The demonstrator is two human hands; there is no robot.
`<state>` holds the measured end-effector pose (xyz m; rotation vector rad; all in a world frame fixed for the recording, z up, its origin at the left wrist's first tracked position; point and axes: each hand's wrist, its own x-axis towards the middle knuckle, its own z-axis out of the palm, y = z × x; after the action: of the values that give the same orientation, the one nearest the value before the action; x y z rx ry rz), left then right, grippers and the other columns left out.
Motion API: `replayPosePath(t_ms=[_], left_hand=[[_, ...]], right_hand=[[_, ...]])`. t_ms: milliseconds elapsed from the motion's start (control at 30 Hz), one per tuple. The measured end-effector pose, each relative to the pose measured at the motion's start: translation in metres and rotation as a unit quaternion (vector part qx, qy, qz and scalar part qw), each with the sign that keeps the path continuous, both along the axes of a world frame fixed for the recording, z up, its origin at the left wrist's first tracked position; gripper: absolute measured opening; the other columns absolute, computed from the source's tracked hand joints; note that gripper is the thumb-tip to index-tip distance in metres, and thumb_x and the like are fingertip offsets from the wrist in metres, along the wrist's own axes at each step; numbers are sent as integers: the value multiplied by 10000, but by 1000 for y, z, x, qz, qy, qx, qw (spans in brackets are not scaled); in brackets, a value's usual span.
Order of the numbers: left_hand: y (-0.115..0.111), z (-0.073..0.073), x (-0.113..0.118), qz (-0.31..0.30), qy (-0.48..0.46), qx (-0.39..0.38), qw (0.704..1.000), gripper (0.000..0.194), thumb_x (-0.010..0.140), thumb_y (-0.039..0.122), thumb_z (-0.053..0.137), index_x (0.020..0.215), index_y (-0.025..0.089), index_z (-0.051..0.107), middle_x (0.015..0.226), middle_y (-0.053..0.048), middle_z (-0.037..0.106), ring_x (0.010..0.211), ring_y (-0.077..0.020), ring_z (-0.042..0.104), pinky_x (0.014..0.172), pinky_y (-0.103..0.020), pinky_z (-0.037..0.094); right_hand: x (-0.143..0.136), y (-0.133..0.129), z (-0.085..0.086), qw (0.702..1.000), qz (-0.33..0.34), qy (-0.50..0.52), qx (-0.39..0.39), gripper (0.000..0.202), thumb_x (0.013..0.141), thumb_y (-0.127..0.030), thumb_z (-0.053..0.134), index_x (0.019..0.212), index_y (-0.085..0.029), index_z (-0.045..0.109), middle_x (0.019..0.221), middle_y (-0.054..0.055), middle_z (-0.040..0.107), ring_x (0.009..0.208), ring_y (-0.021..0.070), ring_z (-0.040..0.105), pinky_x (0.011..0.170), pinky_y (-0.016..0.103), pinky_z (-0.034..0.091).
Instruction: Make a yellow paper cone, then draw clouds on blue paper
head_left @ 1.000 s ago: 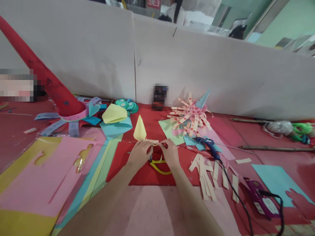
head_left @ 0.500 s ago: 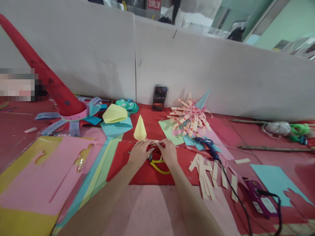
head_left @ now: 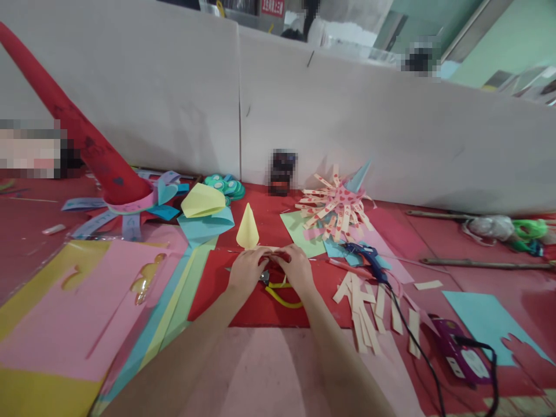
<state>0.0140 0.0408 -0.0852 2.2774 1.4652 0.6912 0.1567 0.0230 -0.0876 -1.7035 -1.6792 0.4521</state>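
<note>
Holds left hand and right hand close together above red sheet, fingers curled inward, tips nearly meeting. Can't tell whether clamped on anything; hides the contact spot behind the fingers. Shows a pale strip just beyond the fingertips, between the hands. Has yellow-handled tool lying on red sheet, partly hidden by the hands, and yellow cone standing upright just behind left hand.

Shows, up top, red sign with white Chinese characters, too small to read surely. Carries unclear lettering on blue strips around the foot of red cone, far left. Has red hearts on fringed piece, back right. Shows a white label on purple box, not legible.

Meets grey wall along the back. Borders red sheet at the front with pink sheet; leaves open room there, between the forearms. Fans coloured sheets along red sheet's left edge. Gets tighter on the right: has loose strips beside red sheet, glue gun just behind, cord trailing toward the near edge, past purple box.
</note>
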Motion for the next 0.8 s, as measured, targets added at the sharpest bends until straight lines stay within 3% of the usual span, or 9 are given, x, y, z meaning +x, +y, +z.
replayPosePath(t_ms=[333, 567, 800], left_hand=[[3, -3, -2, 40, -35, -40, 998, 231, 772, 177, 525, 976, 266, 588, 944, 17, 681, 886, -202, 611, 769, -313, 473], [2, -2, -3, 49, -103, -11, 993, 209, 823, 205, 451, 988, 247, 573, 1002, 18, 665, 924, -168, 606, 838, -300, 457], [-1, 3, -2, 74, -169, 24, 983, 204, 830, 198, 432, 975, 216, 575, 1004, -8, 659, 927, -151, 595, 861, -289, 448]], right_hand=[[2, 9, 0, 997, 7, 5, -76, 116, 699, -305, 638, 777, -228, 674, 782, 20, 601, 763, 158, 570, 669, 248, 416], [-4, 14, 1, 997, 5, -60, -49, 72, 723, -234, 611, 661, -198, 617, 734, 20, 576, 731, 166, 540, 649, 263, 395], [-2, 16, -1, 998, 18, -29, -46, 81, 744, -193, 569, 706, -196, 639, 749, 26, 590, 727, 165, 547, 664, 272, 407]])
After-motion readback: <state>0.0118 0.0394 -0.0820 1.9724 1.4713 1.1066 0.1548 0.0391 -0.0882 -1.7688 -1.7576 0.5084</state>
